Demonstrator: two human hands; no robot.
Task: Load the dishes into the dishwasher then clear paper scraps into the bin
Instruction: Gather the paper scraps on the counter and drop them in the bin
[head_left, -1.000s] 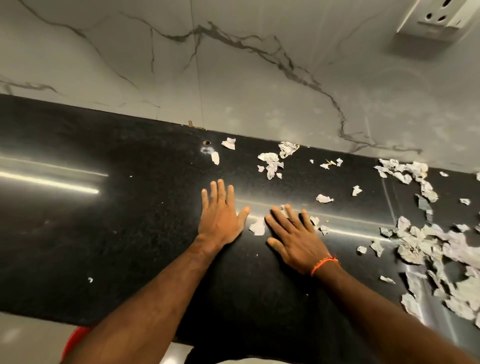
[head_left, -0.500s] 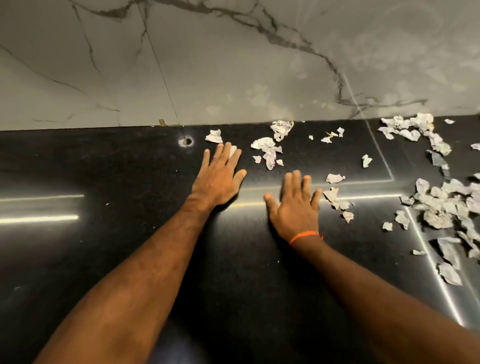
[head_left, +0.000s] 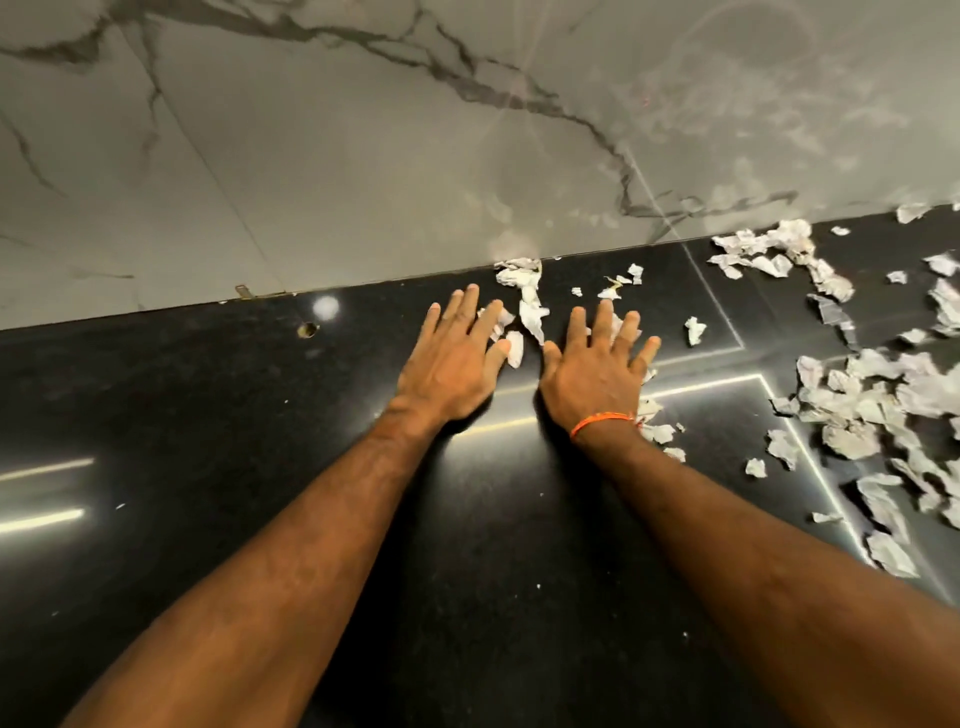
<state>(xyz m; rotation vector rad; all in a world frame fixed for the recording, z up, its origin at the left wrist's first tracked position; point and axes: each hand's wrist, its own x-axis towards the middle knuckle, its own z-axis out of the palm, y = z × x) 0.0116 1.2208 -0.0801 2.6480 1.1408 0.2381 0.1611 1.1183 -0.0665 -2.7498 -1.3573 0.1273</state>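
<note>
While both palms lie flat with straight, spread fingers, the left hand (head_left: 449, 358) and right hand (head_left: 595, 376) rest side by side on the black countertop (head_left: 208, 467), holding nothing. Paper scraps (head_left: 524, 301) lie between and seemingly under the fingertips, near the marble wall (head_left: 363, 156). A larger paper heap (head_left: 872, 405) spreads to the right.

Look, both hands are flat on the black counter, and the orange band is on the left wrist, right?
Not quite. The head view shows the orange band on the right wrist, below the right hand. The left hand has a bare wrist. The rest holds: both hands lie flat, fingers spread, on the black counter among paper scraps.
</note>
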